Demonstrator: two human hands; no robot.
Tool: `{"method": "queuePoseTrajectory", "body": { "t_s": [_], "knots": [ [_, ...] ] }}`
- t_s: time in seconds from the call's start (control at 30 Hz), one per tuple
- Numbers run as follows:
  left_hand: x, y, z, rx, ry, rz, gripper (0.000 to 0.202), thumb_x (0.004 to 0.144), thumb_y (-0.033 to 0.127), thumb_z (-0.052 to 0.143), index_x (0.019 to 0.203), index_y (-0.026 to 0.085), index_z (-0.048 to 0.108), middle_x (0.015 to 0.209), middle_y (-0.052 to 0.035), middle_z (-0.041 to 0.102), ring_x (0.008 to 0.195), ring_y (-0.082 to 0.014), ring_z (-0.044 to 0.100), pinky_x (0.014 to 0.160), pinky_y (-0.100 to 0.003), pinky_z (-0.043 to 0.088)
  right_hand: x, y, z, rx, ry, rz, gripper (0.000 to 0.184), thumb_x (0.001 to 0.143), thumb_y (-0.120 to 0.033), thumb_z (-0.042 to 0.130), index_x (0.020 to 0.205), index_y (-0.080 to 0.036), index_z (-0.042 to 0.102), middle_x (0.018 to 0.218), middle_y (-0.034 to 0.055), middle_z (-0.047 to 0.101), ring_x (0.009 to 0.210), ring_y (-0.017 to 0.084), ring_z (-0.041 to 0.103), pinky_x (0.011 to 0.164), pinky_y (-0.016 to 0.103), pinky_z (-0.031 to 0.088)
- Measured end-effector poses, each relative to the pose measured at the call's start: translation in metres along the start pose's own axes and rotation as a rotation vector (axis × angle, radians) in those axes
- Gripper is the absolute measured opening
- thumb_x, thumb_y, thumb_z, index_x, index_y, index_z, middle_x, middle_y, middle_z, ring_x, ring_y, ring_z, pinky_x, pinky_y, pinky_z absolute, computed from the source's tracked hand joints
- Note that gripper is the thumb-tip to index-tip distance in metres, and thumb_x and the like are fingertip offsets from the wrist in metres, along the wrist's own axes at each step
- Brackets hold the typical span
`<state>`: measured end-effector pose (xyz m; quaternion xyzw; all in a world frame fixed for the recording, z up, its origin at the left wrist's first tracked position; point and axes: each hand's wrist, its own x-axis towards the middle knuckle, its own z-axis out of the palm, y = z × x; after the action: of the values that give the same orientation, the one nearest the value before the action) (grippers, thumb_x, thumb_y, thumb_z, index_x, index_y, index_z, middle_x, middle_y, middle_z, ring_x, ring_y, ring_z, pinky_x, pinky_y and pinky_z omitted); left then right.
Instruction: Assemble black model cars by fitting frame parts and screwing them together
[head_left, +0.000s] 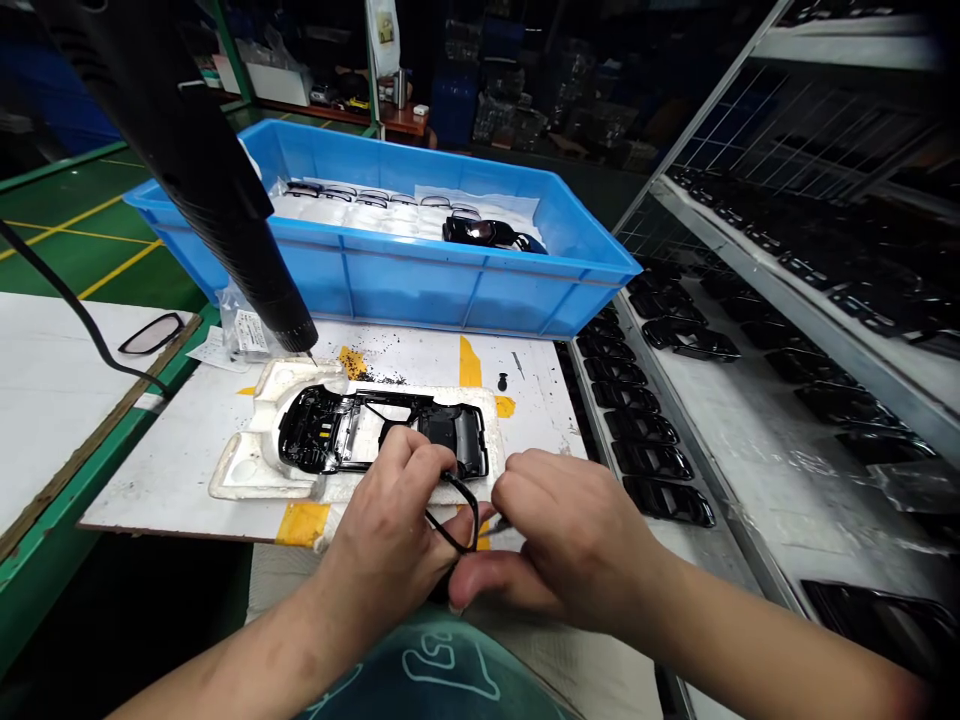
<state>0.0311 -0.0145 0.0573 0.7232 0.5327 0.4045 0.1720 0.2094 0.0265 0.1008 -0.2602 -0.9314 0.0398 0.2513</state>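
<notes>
Left hand (390, 525), fingers closed, pinches a thin black cable (471, 512) at the end of a glossy black plastic housing (319, 432). The housing lies in a moulded white foam tray (251, 455) on the table (157, 490). Right hand (570, 540), curled just beside: grip cannot be told.

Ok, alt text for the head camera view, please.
Bare left hand and right hand work a thin black cable over a glossy black housing in a white foam tray. A blue plastic crate stands behind. Black moulded parts fill the rack at right.
</notes>
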Motion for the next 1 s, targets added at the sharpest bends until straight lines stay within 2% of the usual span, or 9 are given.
{"method": "queuePoseTrajectory", "body": {
  "t_s": [0.07, 0.17, 0.27, 0.4, 0.5, 0.6, 0.67, 0.77, 1.0],
  "knots": [
    [0.000, 0.000, 0.001, -0.001, 0.018, 0.016, 0.031, 0.085, 0.019, 0.066, 0.108, 0.022, 0.045, 0.100, -0.0041, 0.044, 0.085, -0.0162, 0.050, 0.070, -0.028, 0.046, 0.001, 0.000, -0.004, 0.063, -0.033, 0.050, 0.059, 0.098, -0.067, 0.040, 0.069, -0.017, 0.050, 0.062, -0.0017, 0.044, 0.055, 0.014, 0.039, 0.053, 0.031, 0.023],
    [0.000, -0.003, 0.000, -0.044, -0.009, 0.044, 0.045, 0.087, 0.025, 0.066, 0.124, 0.023, 0.041, 0.113, -0.0082, 0.044, 0.101, -0.0200, 0.051, 0.086, -0.035, 0.050, 0.002, 0.006, -0.015, 0.095, -0.158, 0.057, 0.037, 0.104, -0.034, 0.038, 0.074, -0.017, 0.050, 0.068, -0.0001, 0.046, 0.059, 0.015, 0.041, 0.055, 0.030, 0.026],
    [0.000, -0.006, -0.008, -0.264, -0.084, -0.019, 0.063, 0.084, 0.027, 0.072, 0.136, 0.031, 0.036, 0.128, -0.0079, 0.042, 0.118, -0.0214, 0.049, 0.102, -0.038, 0.047, 0.002, 0.018, -0.024, 0.057, -0.162, 0.012, 0.026, 0.100, -0.019, 0.041, 0.077, -0.016, 0.053, 0.071, 0.0016, 0.049, 0.061, 0.015, 0.042, 0.056, 0.030, 0.029],
    [0.002, -0.005, -0.020, -0.879, -0.454, -0.296, 0.093, 0.068, 0.032, 0.087, 0.142, 0.042, 0.031, 0.139, -0.0033, 0.043, 0.128, -0.0231, 0.049, 0.108, -0.039, 0.045, -0.001, 0.032, -0.021, 0.070, -0.006, -0.136, 0.018, 0.098, -0.016, 0.048, 0.084, -0.014, 0.059, 0.077, 0.0063, 0.056, 0.065, 0.017, 0.047, 0.058, 0.030, 0.034],
    [0.003, 0.004, -0.020, -1.040, -0.713, -0.351, 0.092, 0.069, 0.031, 0.087, 0.142, 0.038, 0.033, 0.118, -0.0023, 0.057, 0.111, -0.0209, 0.059, 0.095, -0.036, 0.052, -0.004, 0.035, -0.010, 0.076, 0.095, -0.237, 0.013, 0.097, -0.013, 0.049, 0.088, -0.014, 0.058, 0.074, 0.0055, 0.058, 0.063, 0.017, 0.046, 0.057, 0.030, 0.032],
    [0.004, 0.011, -0.015, -0.825, -0.608, -0.361, 0.065, 0.084, 0.029, 0.072, 0.139, 0.036, 0.037, 0.099, 0.0006, 0.059, 0.084, -0.0135, 0.059, 0.079, -0.030, 0.055, -0.006, 0.036, -0.003, 0.063, 0.129, -0.213, 0.014, 0.102, -0.022, 0.049, 0.097, -0.013, 0.058, 0.072, 0.0038, 0.055, 0.062, 0.017, 0.046, 0.057, 0.030, 0.032],
    [0.003, 0.012, -0.011, -0.621, -0.442, -0.292, 0.060, 0.088, 0.025, 0.064, 0.139, 0.038, 0.036, 0.108, -0.0002, 0.058, 0.083, -0.0121, 0.057, 0.078, -0.028, 0.053, -0.007, 0.034, -0.003, 0.066, 0.122, -0.071, 0.038, 0.103, -0.047, 0.047, 0.098, -0.011, 0.057, 0.072, 0.0032, 0.052, 0.063, 0.017, 0.047, 0.057, 0.030, 0.034],
    [0.001, 0.009, -0.009, -0.336, -0.255, -0.128, 0.065, 0.089, 0.016, 0.058, 0.144, 0.037, 0.030, 0.117, -0.0023, 0.054, 0.087, -0.0119, 0.055, 0.077, -0.025, 0.052, -0.008, 0.026, -0.005, 0.090, 0.086, 0.143, 0.072, 0.088, -0.082, 0.036, 0.086, -0.013, 0.056, 0.069, 0.0016, 0.048, 0.059, 0.016, 0.046, 0.054, 0.029, 0.034],
    [0.003, 0.006, -0.007, -0.068, -0.122, 0.157, 0.067, 0.090, 0.013, 0.054, 0.150, 0.014, 0.024, 0.106, -0.0077, 0.052, 0.096, -0.0155, 0.052, 0.085, -0.025, 0.051, -0.004, 0.009, -0.005, 0.081, 0.025, 0.253, 0.068, 0.089, -0.082, 0.031, 0.076, -0.017, 0.049, 0.065, -0.0018, 0.048, 0.056, 0.013, 0.044, 0.053, 0.028, 0.029]
  ]
}}
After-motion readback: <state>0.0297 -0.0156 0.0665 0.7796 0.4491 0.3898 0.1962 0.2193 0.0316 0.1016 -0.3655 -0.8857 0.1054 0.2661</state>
